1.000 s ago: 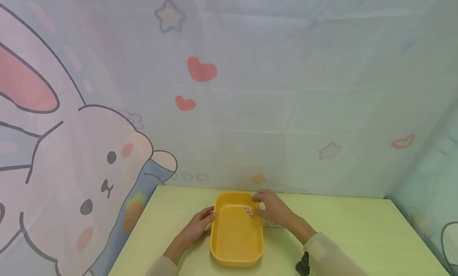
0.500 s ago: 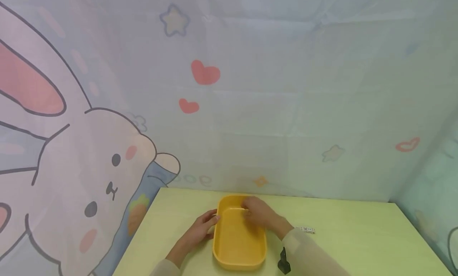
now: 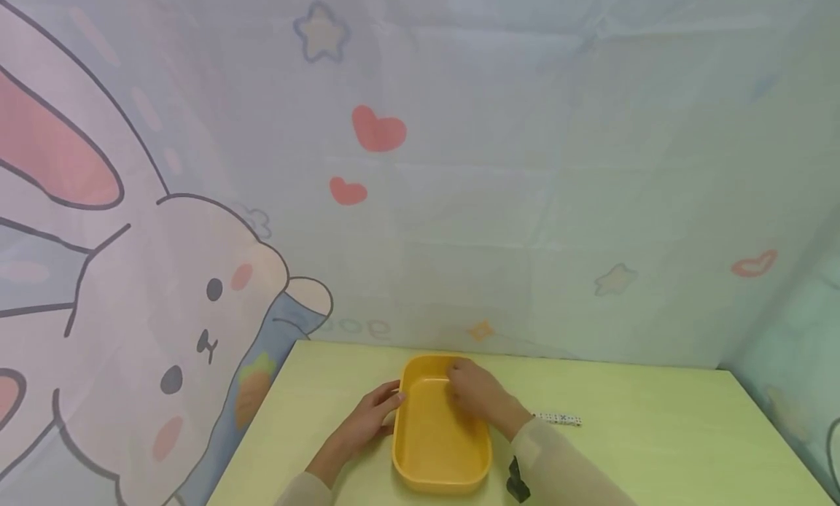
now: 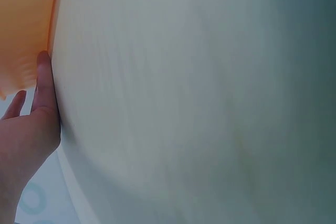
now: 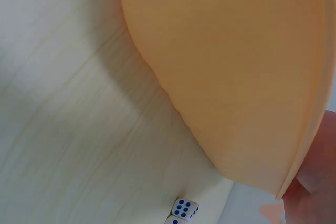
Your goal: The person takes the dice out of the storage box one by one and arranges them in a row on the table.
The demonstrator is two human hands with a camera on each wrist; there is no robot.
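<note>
A yellow rectangular tray (image 3: pixel 442 484) stands on the table in the head view. My left hand (image 3: pixel 364 422) rests against its left side, thumb at the rim; in the left wrist view the fingers (image 4: pixel 44 80) lie fairly straight along the outer wall. My right hand (image 3: pixel 482 396) reaches over the right rim into the far right corner, fingers curled downward. Its fingertips are hidden, and so is whatever lies under them. To the right, partly behind the right wrist, lies a row of white dice (image 3: pixel 558 419); two dice (image 5: pixel 185 209) show in the right wrist view.
The pale yellow-green table (image 3: pixel 643 448) reaches back to a wall cloth (image 3: pixel 499 200) printed with a rabbit, hearts and stars. A black strap (image 3: pixel 518 480) hangs at the right wrist. A dark cable (image 3: pixel 832 448) curves at the far right.
My right hand has moved from the right rim further into the tray, its fingers curling over the spot where loose dice showed. Those dice are now hidden. The left hand holds its place.
</note>
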